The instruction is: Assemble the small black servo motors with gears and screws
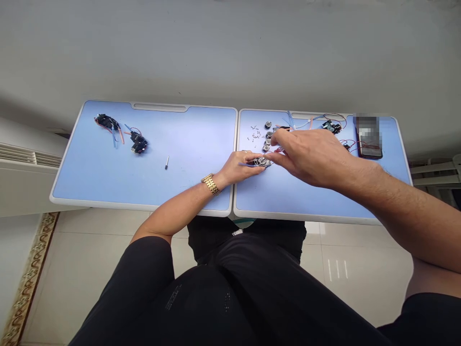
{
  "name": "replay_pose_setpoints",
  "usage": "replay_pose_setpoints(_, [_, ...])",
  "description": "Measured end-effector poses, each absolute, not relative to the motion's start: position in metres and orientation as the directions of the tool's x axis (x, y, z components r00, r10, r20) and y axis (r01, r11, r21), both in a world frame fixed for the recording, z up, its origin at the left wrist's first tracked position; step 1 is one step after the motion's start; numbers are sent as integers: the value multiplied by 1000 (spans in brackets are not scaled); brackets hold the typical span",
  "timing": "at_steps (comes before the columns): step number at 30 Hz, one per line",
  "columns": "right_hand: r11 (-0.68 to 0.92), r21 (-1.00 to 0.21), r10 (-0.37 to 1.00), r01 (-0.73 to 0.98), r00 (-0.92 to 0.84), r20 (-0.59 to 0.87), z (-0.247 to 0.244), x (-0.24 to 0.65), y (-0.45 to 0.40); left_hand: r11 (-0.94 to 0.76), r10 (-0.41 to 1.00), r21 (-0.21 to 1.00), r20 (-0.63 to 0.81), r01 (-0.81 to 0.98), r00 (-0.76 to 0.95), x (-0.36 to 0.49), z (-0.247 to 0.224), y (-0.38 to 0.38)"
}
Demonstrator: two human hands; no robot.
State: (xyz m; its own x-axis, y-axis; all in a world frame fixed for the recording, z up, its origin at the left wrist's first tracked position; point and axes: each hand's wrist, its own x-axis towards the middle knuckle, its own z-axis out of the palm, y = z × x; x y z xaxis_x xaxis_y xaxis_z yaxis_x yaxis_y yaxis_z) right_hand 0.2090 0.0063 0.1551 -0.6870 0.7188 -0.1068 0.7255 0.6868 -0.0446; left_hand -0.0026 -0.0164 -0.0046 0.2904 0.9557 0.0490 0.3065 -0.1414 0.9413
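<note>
Part is pinched by left hand near table seam, right hand's finger grip can't be told, open room is seen toward right table's front edge.

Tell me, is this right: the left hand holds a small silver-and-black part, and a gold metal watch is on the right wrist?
Not quite: the gold metal watch is on the left wrist, as the head view shows. The left hand does hold the small silver-and-black part.
</note>
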Motion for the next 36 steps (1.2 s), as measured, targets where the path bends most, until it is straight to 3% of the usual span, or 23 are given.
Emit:
replay_pose_setpoints(2, [683, -18, 722, 730, -679, -130, 155, 209, 7, -145, 956, 936, 49, 320, 289, -3, -4, -17])
replay_pose_setpoints(7, [771, -116, 624, 626, -779, -60, 154, 212, 7, -122, 959, 950, 38, 289, 282, -2, -4, -17])
replay_pose_setpoints(13, [702, -12, 707, 712, -699, -105, 152, 211, 8, -124, 956, 945, 32, 302, 291, -3, -4, -16])
replay_pose_setpoints(19, [769, -115, 630, 629, -776, -35, 150, 215, 7, -106, 958, 954, 23, 281, 284, -3, -4, -17])
replay_pose_setpoints(24, [711, -38, 695, 703, -709, -115, 155, 213, 8, -117, 956, 947, 26, 300, 292, -3, -2, -17])
replay_pose_setpoints(30, [754, -130, 645, 644, -763, -36, 153, 215, 5, -107, 955, 950, 16, 294, 295, -3, 1, -18])
replay_pose_setpoints(36, [711, -34, 697, 702, -711, -93, 152, 212, 5, -122, 955, 942, 26, 313, 295, -3, 0, -18])
